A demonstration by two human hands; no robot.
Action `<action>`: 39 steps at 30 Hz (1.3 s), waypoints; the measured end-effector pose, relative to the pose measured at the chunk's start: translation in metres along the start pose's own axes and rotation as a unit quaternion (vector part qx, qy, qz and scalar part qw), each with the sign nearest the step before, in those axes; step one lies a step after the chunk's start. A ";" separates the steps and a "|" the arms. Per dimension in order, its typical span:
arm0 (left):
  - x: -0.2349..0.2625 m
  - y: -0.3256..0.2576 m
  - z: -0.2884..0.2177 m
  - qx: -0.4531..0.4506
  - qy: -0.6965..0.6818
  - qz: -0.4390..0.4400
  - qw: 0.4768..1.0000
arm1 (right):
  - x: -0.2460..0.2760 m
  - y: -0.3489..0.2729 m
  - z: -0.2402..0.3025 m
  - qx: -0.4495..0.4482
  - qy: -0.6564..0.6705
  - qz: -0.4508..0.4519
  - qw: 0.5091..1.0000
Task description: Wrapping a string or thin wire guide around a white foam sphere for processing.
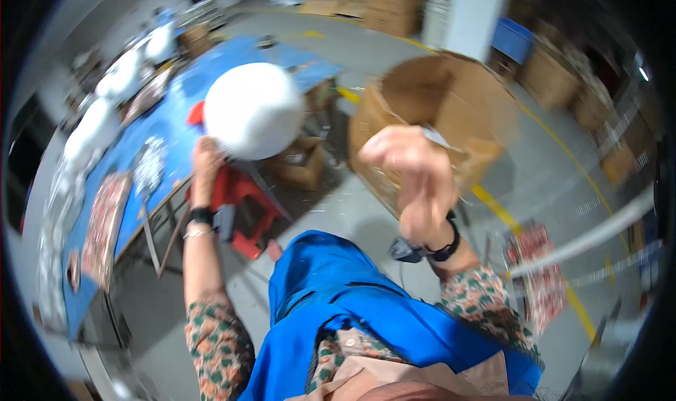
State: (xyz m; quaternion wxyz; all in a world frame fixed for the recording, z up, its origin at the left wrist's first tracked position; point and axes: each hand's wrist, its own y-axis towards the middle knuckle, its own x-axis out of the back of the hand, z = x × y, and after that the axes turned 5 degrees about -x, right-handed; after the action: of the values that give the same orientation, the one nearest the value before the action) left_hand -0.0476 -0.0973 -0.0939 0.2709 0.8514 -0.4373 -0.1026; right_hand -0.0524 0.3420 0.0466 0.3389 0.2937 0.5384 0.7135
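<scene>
A large smooth white ball (255, 111) is held up on the left, in front of the blue table. My left hand (206, 160) grips it at its lower left edge; the ball hides part of the fingers. In front of the big open cardboard carton (486, 165), my right hand (415, 172) is raised, its fingers bent and smeared by motion. Whether anything is in it I cannot make out. A small pale piece (438, 136) shows beside the right hand against the carton. Dark bands circle both wrists.
The blue-topped table (184, 91) carries white wrapped bundles (95, 130), a clear bag of silvery bits (149, 167) and a reddish packet (105, 221). Below the ball stand a red stool (246, 242) and a small carton (299, 165). A white pillar (468, 17) rises behind the big carton.
</scene>
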 end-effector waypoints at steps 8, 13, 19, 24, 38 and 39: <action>-0.029 -0.021 -0.072 0.062 0.103 -0.055 0.991 | -0.012 -0.002 -0.155 -0.376 -0.114 -0.061 0.918; -0.031 -0.023 -0.080 0.044 0.109 -0.054 0.992 | -0.017 -0.005 -0.213 -0.495 -0.014 -0.060 0.866; -0.027 -0.027 -0.095 0.074 0.138 -0.066 0.985 | -0.032 -0.004 -0.214 -0.474 0.010 -0.021 0.880; -0.015 -0.029 -0.095 0.011 0.172 -0.110 0.979 | -0.052 0.004 -0.202 -0.446 -0.024 -0.015 0.895; -0.016 -0.053 -0.093 -0.041 0.111 -0.162 0.980 | -0.070 -0.010 -0.186 -0.440 -0.044 0.037 0.896; -0.014 -0.051 -0.093 -0.058 0.107 -0.161 0.979 | -0.071 -0.009 -0.188 -0.442 -0.048 0.047 0.895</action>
State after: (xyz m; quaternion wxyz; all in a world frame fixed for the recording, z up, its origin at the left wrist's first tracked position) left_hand 0.0177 -0.0271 -0.0453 0.3452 0.8993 -0.2566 -0.0787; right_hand -0.1557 0.1799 -0.0130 0.4253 0.1727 0.1366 0.8779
